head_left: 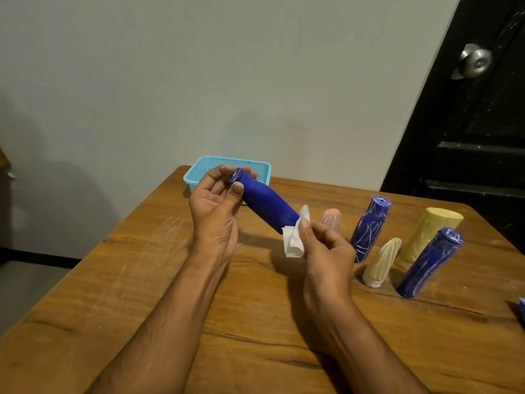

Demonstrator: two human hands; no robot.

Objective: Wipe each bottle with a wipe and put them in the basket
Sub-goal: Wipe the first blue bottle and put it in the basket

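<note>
My left hand (216,206) grips the upper end of a blue bottle (267,203), held tilted in the air above the table. My right hand (326,251) pinches a white wipe (294,237) against the bottle's lower end. A light blue basket (199,173) sits at the table's far edge, partly hidden behind my left hand and the bottle. To the right stand two blue bottles streaked with white marks (369,227) (429,263), a yellow bottle (429,234), a cream bottle (382,263) and a pink bottle (331,217).
The wooden table (142,280) reaches to the wall. A black door with a metal knob (474,61) stands at the right. A small blue object (522,307) peeks in at the right edge.
</note>
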